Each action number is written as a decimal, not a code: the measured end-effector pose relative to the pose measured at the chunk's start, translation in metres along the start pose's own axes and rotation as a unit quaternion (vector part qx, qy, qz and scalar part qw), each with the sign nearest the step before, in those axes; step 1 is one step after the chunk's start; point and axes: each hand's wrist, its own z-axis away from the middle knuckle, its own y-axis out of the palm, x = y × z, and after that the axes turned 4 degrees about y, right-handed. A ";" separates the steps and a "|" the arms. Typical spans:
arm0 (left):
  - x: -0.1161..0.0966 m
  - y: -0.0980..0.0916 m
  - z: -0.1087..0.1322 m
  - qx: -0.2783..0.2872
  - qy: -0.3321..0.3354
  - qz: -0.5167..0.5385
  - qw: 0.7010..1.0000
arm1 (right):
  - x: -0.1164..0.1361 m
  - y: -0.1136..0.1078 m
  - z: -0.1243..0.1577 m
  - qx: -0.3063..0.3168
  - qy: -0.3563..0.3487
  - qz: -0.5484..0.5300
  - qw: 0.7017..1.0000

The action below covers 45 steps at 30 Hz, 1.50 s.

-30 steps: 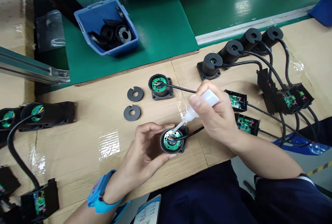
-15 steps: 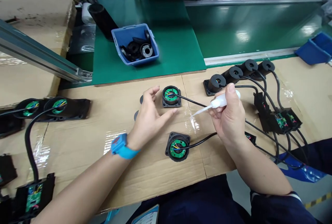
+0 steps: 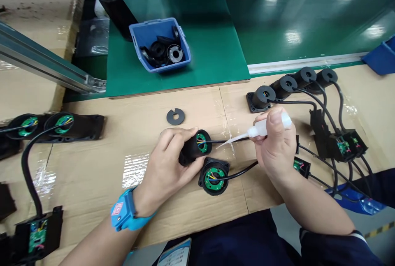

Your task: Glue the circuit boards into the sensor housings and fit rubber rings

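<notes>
My left hand (image 3: 165,165) is closed round a black cylindrical housing (image 3: 195,148), tipped on its side so its green circuit board faces right. My right hand (image 3: 276,144) grips a small white glue bottle (image 3: 262,128); its thin nozzle points left and ends just short of the housing's open end. A second black housing (image 3: 214,176) with a green board and a black cable lies flat on the cardboard just below, between my hands. A black slotted washer (image 3: 175,116) lies a little beyond my left hand.
A blue bin (image 3: 160,44) of black parts sits on the green mat at the back. Three cabled black housings (image 3: 286,87) and open black boxes (image 3: 342,146) lie at the right. More housings (image 3: 46,128) lie at the left. An aluminium rail (image 3: 46,68) crosses the upper left.
My left hand let go of the near housing, reached to the far one and brought it back, tipped on its side. The glue bottle lifted off the near housing and now points at the held one.
</notes>
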 end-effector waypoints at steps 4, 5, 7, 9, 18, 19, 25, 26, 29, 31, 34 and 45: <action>-0.005 -0.002 0.001 -0.023 0.006 0.002 1.000 | -0.005 -0.002 0.006 0.020 -0.085 0.054 0.995; -0.006 -0.003 0.001 -0.026 0.006 0.004 1.000 | -0.006 -0.002 0.006 0.022 -0.095 0.068 0.993; -0.007 -0.003 0.001 -0.026 0.002 0.010 1.000 | -0.005 -0.002 0.007 0.027 -0.111 0.088 0.990; -0.008 -0.004 0.001 -0.021 -0.001 0.015 1.000 | -0.003 -0.001 0.008 0.032 -0.138 0.098 0.985; -0.011 -0.008 0.002 -0.019 -0.018 0.016 1.000 | -0.003 -0.003 0.015 0.072 -0.205 0.164 0.962; -0.012 -0.008 0.002 -0.019 -0.020 0.017 0.999 | -0.004 -0.004 0.015 0.078 -0.209 0.170 0.960; -0.012 -0.008 0.001 -0.003 -0.044 0.036 0.998 | -0.004 -0.008 0.018 0.081 -0.247 0.206 0.943; -0.012 -0.008 0.001 0.002 -0.049 0.039 0.998 | -0.003 -0.008 0.018 0.082 -0.250 0.207 0.942; -0.010 -0.009 0.001 0.011 -0.052 0.043 0.998 | 0.000 -0.005 0.018 0.076 -0.254 0.179 0.948; -0.009 -0.010 0.002 0.013 -0.044 0.042 0.998 | 0.001 -0.003 0.017 0.052 -0.246 0.131 0.959; -0.008 -0.011 0.003 0.017 -0.031 0.042 0.998 | 0.001 0.000 0.014 0.010 -0.224 0.095 0.970; -0.010 -0.012 0.005 0.020 -0.018 0.055 0.998 | -0.007 -0.004 0.015 0.069 -0.194 0.166 0.964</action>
